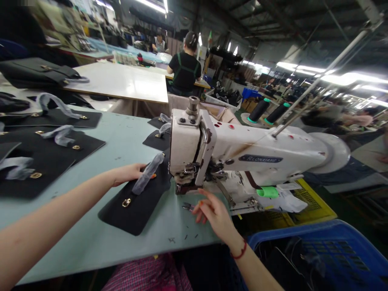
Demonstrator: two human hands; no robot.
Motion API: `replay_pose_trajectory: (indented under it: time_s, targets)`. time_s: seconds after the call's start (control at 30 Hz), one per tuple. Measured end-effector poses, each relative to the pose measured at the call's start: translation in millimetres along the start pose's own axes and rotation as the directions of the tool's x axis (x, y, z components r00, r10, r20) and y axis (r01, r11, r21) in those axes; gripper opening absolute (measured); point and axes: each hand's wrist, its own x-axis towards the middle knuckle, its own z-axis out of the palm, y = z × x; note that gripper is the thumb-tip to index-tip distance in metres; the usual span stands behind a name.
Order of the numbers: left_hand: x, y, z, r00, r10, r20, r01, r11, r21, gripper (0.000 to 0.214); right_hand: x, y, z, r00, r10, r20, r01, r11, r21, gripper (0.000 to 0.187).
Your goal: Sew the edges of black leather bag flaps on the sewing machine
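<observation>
A black leather-like bag panel (136, 214) lies on the pale green table, its far end beside the sewing machine head (186, 145). Across it runs a handle wrapped in clear plastic (148, 173), with a gold ring fitting at its near end. My left hand (130, 173) is closed on the panel's left side, fingers passing beneath the wrapped handle. My right hand (212, 210) is just right of the needle area, index finger stretched toward the machine's foot and other fingers curled. Small metal thread snips (187, 206) stick out from between those curled fingers; their grips are hidden.
More black panels (60, 139) with wrapped handles lie at the left. Behind the machine are smaller panel parts (157, 139) and black thread cones (259, 110). A blue basket (303, 230) and a yellow crate (318, 200) stand at right. A co-worker (185, 66) sits ahead.
</observation>
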Motion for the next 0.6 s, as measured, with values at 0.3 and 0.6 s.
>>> replay_pose_trajectory:
  time_s: [0.3,0.6]
  targets:
    - [-86,-17,28.6,0.766,0.402,-0.501,-0.353,0.915,0.193,0.013,54,-20,53,0.996,0.052,-0.07,-0.024,0.937,0.349,0.02]
    - [-85,-13,128.3,0.997,-0.048,-0.062,-0.004,0.762,-0.648,0.045,52,-30,41,0.998,0.049,-0.047,-0.038,0.975,0.218,0.012]
